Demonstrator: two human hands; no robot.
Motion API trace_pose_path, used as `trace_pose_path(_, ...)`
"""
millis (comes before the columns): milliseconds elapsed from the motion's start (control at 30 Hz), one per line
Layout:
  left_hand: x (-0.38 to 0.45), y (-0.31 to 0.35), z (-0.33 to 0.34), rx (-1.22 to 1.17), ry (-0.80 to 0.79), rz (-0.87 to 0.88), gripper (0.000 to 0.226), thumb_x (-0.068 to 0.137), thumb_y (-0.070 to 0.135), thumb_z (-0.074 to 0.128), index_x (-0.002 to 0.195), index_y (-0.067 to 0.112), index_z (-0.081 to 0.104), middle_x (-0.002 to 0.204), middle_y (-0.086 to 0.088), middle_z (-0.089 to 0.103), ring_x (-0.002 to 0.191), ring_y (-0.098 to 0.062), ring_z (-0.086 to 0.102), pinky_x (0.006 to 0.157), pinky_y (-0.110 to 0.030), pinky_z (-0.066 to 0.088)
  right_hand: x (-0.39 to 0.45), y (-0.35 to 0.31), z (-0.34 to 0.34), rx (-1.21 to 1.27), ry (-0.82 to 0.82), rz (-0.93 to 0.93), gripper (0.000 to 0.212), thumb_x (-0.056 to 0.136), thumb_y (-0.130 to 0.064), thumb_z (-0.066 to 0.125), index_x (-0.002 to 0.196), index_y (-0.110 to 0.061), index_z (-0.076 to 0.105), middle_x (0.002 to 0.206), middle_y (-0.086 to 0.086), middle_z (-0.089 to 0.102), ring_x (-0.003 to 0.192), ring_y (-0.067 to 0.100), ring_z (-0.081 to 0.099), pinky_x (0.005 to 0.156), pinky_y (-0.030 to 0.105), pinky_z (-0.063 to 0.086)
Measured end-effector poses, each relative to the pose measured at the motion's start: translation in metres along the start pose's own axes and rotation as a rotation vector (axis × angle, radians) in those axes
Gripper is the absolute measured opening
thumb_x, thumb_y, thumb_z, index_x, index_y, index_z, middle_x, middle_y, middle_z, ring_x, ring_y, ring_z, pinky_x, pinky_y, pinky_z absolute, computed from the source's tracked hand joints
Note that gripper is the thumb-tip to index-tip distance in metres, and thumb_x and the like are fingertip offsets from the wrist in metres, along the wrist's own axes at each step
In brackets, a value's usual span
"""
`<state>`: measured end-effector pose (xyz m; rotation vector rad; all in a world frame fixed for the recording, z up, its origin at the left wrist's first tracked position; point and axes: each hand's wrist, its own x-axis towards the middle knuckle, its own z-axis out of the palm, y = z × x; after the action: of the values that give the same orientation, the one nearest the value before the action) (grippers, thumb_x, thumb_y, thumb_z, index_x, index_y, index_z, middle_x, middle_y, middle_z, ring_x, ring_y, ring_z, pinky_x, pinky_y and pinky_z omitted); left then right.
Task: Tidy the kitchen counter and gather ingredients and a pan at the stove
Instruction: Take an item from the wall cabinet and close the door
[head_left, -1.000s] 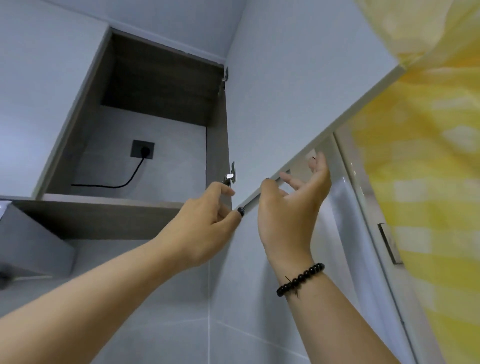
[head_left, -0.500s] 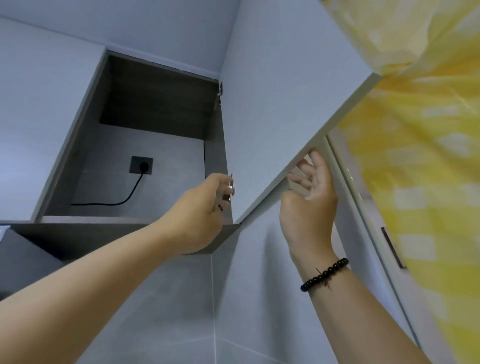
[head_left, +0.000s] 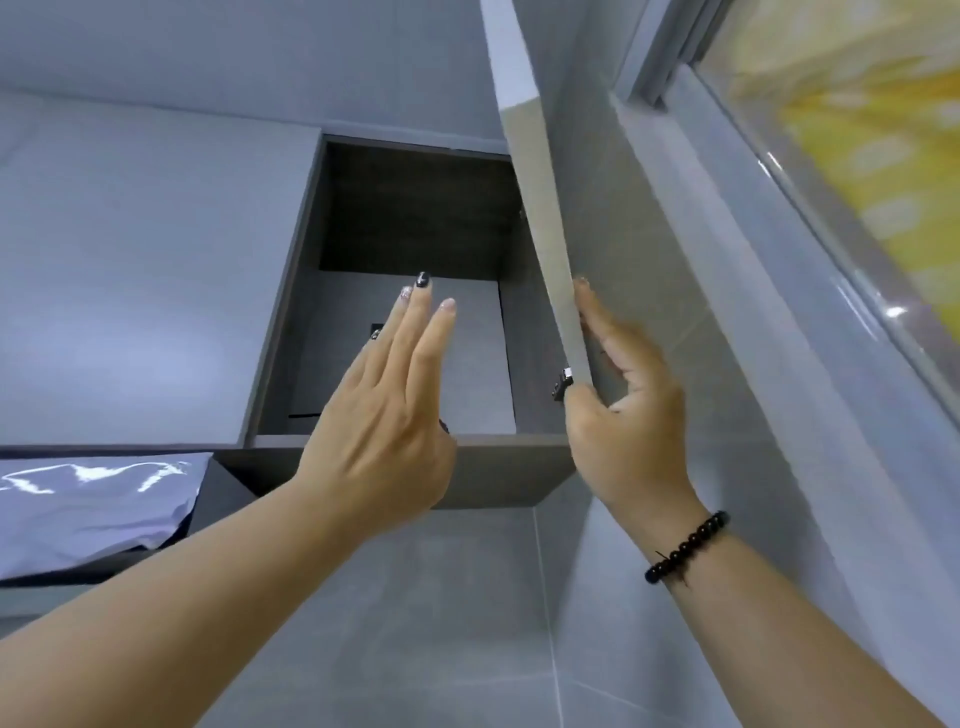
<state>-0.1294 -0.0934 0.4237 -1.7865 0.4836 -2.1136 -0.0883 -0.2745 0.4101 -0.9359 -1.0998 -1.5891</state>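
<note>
She has the wall cabinet open overhead, and its door stands edge-on toward her, swung out to about one o'clock. Her right hand holds the door's lower corner, thumb on the near face and fingers behind it, I'd say to keep the panel from swinging back while she looks in. Her left hand is raised flat at twelve o'clock, fingers straight and together, gripping nothing, in front of the opening as if about to reach inside. What shows of the cabinet holds only a wall socket on the back panel. No pan or ingredient is in sight, and neither are stove or counter. At eight o'clock sits a shiny range hood.
</note>
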Motion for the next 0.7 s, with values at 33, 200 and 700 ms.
trace_pose_path(33,-0.007,-0.007,-0.002,0.025,-0.007,-0.014,0.099,0.071,-0.001,0.061,0.151,0.007,0.003,0.160,-0.022,0.002,0.149,-0.033,0.003,0.118,-0.052,0.023,0.000,0.004,0.008,-0.007,-0.045,-0.023,0.072,0.078,0.021,0.047,0.138,-0.019,0.048,0.136,-0.004,0.053,0.125,0.000,0.047,0.086,0.004,0.043)
trace_pose_path(200,-0.041,-0.022,-0.005,0.135,0.045,-0.070,0.113,0.064,0.003,0.066,0.151,0.003,-0.007,0.155,-0.029,-0.014,0.147,-0.043,-0.008,0.116,-0.061,0.015,-0.003,0.024,0.041,-0.156,-0.178,-0.140,0.079,0.076,0.016,0.049,0.145,-0.021,0.038,0.148,-0.004,0.040,0.138,0.010,0.036,0.103,0.023,0.043)
trace_pose_path(700,-0.076,-0.081,0.017,0.547,-0.243,-0.117,0.108,0.063,0.020,0.059,0.153,0.009,0.000,0.160,-0.020,-0.006,0.148,-0.036,-0.007,0.115,-0.056,-0.008,-0.048,0.056,0.130,-0.685,-0.549,-0.172,0.097,0.079,-0.014,0.054,0.152,-0.025,-0.009,0.161,0.011,-0.005,0.148,0.030,-0.010,0.119,0.054,0.002)
